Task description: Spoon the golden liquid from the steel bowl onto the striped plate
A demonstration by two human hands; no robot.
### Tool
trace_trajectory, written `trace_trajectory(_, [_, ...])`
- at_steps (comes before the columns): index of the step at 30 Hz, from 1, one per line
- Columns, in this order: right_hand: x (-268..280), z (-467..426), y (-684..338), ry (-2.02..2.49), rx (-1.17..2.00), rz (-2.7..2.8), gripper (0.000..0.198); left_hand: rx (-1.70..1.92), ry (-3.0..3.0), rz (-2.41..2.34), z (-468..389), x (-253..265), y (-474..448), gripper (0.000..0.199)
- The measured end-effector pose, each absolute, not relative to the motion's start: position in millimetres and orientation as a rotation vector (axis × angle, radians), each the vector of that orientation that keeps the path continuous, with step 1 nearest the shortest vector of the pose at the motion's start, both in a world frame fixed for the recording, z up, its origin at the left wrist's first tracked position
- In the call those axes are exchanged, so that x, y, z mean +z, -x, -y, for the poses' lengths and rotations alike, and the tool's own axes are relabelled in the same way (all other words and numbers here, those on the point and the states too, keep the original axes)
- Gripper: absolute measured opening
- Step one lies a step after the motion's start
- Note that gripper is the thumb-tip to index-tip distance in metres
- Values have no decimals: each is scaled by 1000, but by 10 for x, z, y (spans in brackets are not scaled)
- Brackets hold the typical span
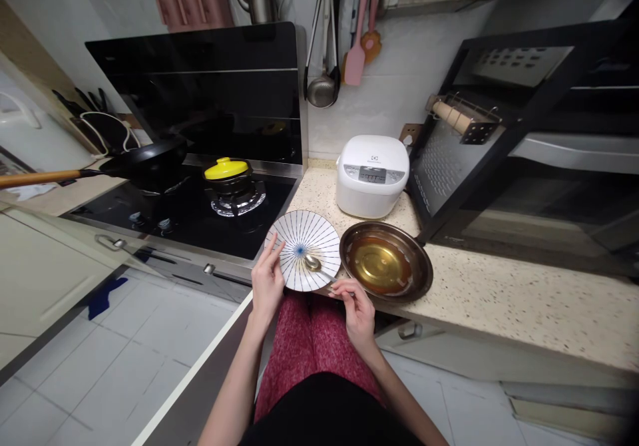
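A white plate [324,233] with dark lines radiating from a blue centre sits at the counter's front edge. My left hand [268,279] is at its left rim, two fingers stretched apart over the plate; the thumb's position is unclear. My right hand [354,303] pinches the handle of a metal spoon [313,263], whose bowl is over the plate just right of the centre. Whether the spoon touches the plate I cannot tell. Close to the right of the plate stands a round metal pan [426,269], gold-coloured inside, with what looks like liquid in it.
Behind the pan is a white rice cooker [372,190]. On the gas stove [249,229] at left stand a yellow-lidded pot [227,168] and a black wok [154,160] with a wooden handle. An open drawer [200,366] juts out beside my legs. A black rack with an oven [549,193] fills the right.
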State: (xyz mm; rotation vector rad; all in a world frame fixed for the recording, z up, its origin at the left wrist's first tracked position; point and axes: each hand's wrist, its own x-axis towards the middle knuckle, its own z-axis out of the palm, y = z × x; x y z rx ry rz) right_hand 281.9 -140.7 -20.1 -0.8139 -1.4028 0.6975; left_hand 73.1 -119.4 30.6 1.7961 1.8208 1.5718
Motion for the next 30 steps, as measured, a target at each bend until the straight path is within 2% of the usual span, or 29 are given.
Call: trace_trajectory(30, [-162,1461,-2747,764,768,1297,27,1584,-1834,-1819,1179,284,-717,49])
